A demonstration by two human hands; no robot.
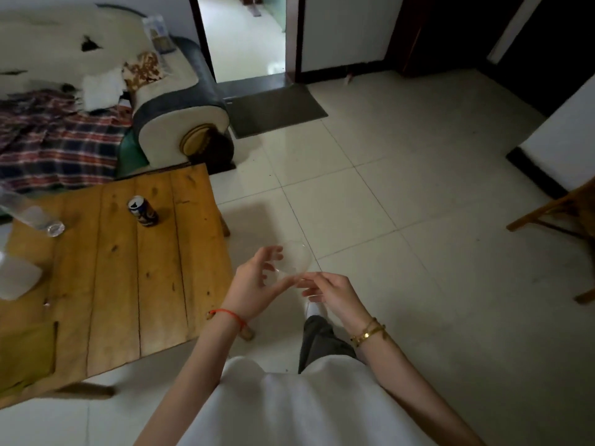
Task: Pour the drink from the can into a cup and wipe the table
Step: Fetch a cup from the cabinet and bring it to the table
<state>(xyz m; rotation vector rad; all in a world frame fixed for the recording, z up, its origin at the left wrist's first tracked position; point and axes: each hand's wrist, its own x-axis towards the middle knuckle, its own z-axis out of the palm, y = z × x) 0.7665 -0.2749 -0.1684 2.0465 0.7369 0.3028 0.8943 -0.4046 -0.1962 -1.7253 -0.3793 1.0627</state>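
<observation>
A clear plastic cup (pixel 294 260) hangs in the air over the tiled floor, just right of the wooden table (pixel 106 278). My left hand (pixel 254 281) curls round its lower part, thumb against the base. My right hand (pixel 331 292) pinches the cup's base from the right. A dark blue drink can (pixel 144 211) stands upright on the table's far half, well left of both hands. A yellow-green cloth (pixel 25 355) lies on the table's near left corner.
A clear bottle (pixel 30 215) lies on the table's left edge beside a white container (pixel 16 280). A sofa (pixel 96 91) with a plaid blanket stands behind the table. A wooden chair (pixel 560 214) is at the right. A doorway with a dark mat (pixel 273 109) lies ahead.
</observation>
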